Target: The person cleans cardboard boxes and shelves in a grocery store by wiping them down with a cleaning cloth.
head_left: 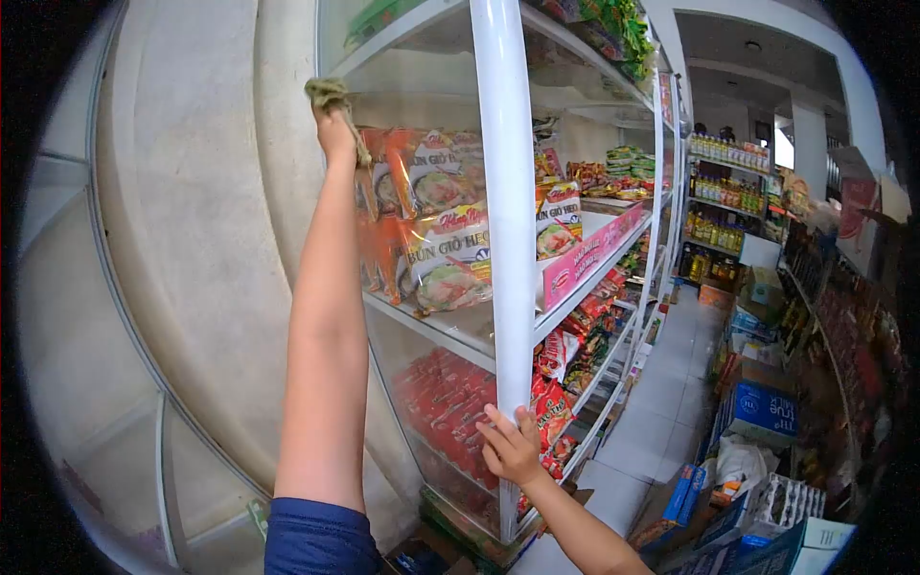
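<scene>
My left hand [335, 137] is raised at the upper left, closed around a greenish-brown cloth [328, 92]. It is at the glass side panel [412, 105] of a white-framed shelf unit, close to the wall. Part of the cloth hangs below my fingers. Lower down, my right hand [513, 448] has its fingers apart against the bottom of the white corner post [505, 211]. Behind the glass stand orange-and-white noodle packets [446, 259], with red packets [441, 398] on the shelf below.
A pink price strip [594, 251] runs along the shelf front. To the right, a tiled aisle [661, 393] leads to a rack of bottles [724, 192]. Cartons, one a blue box [764, 410], line the aisle's right side. A pale wall [192, 240] rises at the left.
</scene>
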Tool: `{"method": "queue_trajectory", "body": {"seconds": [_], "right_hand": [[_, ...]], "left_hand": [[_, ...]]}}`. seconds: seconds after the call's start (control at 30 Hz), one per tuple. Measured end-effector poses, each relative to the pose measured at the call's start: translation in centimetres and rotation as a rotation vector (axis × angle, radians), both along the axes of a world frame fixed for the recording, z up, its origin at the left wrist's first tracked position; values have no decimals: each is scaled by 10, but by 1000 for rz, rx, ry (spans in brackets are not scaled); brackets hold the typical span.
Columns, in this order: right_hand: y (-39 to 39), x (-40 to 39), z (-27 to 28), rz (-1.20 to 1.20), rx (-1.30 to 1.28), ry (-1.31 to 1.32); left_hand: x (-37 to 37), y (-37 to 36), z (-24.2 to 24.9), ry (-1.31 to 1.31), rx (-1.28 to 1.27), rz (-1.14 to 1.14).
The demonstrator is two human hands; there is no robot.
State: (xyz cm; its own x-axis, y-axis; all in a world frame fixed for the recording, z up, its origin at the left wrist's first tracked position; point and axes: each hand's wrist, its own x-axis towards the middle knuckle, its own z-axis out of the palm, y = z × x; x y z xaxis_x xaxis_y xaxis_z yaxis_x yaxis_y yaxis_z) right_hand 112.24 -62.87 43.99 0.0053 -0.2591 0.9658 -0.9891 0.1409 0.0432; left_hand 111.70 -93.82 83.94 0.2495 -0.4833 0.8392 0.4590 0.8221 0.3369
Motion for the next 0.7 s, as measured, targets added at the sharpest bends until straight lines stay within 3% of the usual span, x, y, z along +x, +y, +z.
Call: {"method": "queue_trajectory", "body": {"seconds": [0.1,0.13,0.17,0.27,0.3,0.4,0.43,0.5,0.57,0.7], "right_hand": [[-2,1,-1,-17,-1,-3],[-1,2,0,-33,-7,3],[-2,3,0,-27,-7,8],[-5,5,1,-80,-23,-5],[-5,5,0,-71,-16,-2],[-8,4,-3,-107,-26,-5],[-7,4,-3,-101,-18,-5],[-6,5,-4,-106,-7,-41],[-7,7,-6,-111,9,-51],[-16,23,0,-250,5,-119]], "left_hand": [[7,21,-7,-56,87,41],[-6,7,0,74,-94,177],[-11,8,5,68,-153,129],[7,89,0,-69,-228,134],[9,107,-3,-52,-334,20],[6,158,-15,-31,-717,124],[7,179,-21,4,-875,-1],[19,211,-37,-62,-856,276],[28,222,-31,143,-805,297],[28,182,-14,45,-863,177]]}}
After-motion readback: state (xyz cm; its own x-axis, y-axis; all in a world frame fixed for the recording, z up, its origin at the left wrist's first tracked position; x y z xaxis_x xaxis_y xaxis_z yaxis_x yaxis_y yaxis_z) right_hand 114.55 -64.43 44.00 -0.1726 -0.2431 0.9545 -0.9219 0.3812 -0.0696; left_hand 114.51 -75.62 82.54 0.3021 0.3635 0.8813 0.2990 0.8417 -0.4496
